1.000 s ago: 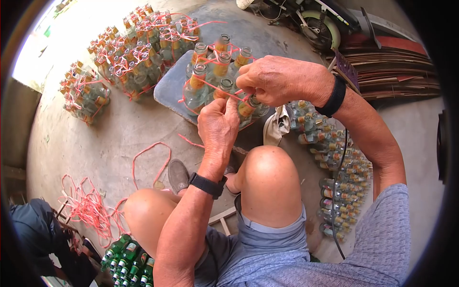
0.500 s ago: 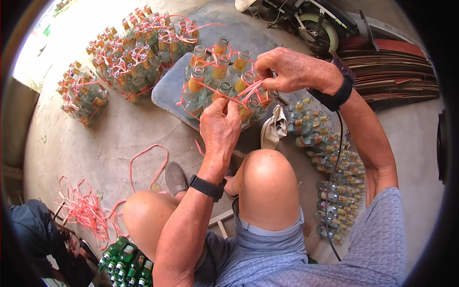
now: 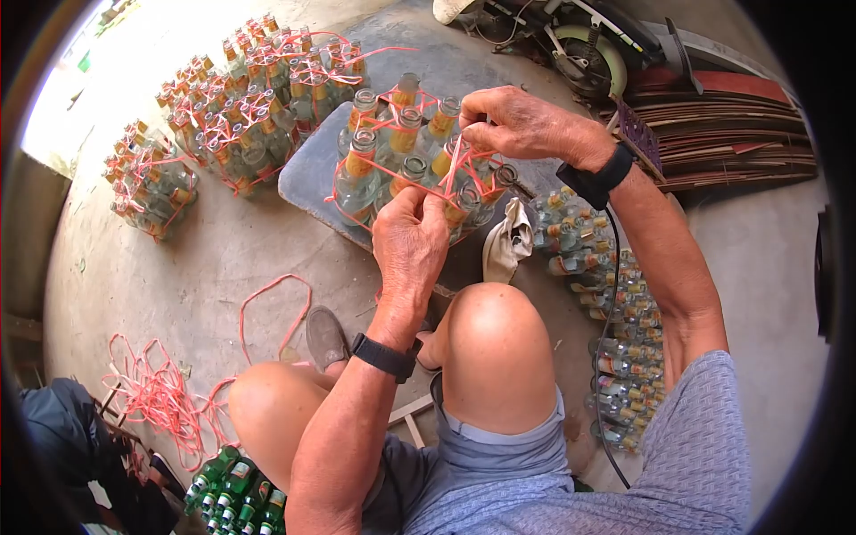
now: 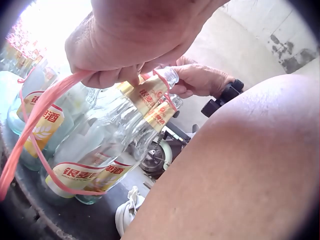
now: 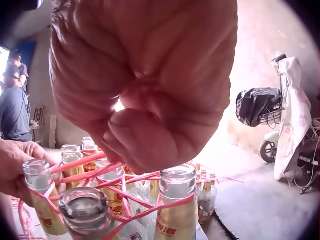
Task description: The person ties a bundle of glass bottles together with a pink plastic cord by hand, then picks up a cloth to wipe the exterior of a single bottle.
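In the left wrist view, the front bottle (image 4: 95, 142) has a yellow label (image 4: 67, 176) reading 银麦 in red, then part of a further character; the small print under it is too fine to read. The label behind it (image 4: 116, 174) ends in 酒, as does the left bottle's label (image 4: 47, 122), which starts with 银. Of the neck labels, the upper one (image 4: 145, 95) reads 银麦, the lower one (image 4: 156, 120) ends in 酒, all in red. In the right wrist view, the near neck label (image 5: 172, 220) also ends in 酒. In the head view, the green bottles (image 3: 234, 481) carry labels too small to read
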### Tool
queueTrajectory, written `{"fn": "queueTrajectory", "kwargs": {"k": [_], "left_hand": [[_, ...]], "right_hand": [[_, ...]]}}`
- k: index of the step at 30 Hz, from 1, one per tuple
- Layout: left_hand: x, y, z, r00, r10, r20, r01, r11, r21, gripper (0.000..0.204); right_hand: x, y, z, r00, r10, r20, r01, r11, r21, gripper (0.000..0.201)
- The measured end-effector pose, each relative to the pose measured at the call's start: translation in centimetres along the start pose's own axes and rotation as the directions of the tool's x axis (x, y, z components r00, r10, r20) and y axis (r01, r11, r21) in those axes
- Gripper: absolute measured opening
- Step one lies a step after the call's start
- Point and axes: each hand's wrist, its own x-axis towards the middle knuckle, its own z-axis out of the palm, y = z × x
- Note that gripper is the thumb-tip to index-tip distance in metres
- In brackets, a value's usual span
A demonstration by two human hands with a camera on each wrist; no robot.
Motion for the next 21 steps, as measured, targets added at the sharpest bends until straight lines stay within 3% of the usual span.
{"fn": "queueTrajectory", "kwargs": {"k": [5,8,11,14,17,21], "left_hand": [[0.0,-0.3,0.3,1.000,0.012,0.007,-0.012,1.000,-0.017,0.027],[0.1,-0.6,0.5,1.000,-0.005,0.016,0.005,0.999,-0.036,0.027],[0.0,-0.7,0.6,1.000,-0.008,0.013,0.008,0.999,-0.031,0.026],[-0.1,-0.3,0.6,1.000,-0.022,0.004,0.022,1.000,-0.007,0.026],[-0.1,0.1,0.6,0.999,-0.048,-0.003,0.048,0.999,-0.024,0.026],[-0.1,0.0,0.6,0.999,-0.046,0.000,0.046,0.999,0.000,0.024]], "right_hand": [[0.5,0.3,0.5,0.999,-0.039,-0.025,0.037,0.998,-0.045,0.023],[0.7,-0.3,0.4,0.997,0.072,0.030,-0.073,0.997,0.019,0.023],[1.0,0.1,0.6,1.000,0.014,-0.005,-0.014,1.000,-0.003,0.023],[1.4,0.7,1.0,0.999,0.045,0.014,-0.046,0.997,0.069,0.023],[1.6,-0.9,-0.1,0.961,0.226,0.159,-0.254,0.949,0.187,0.023],[1.9,-0.9,-0.1,0.961,0.215,0.175,-0.255,0.933,0.254,0.023]]}}
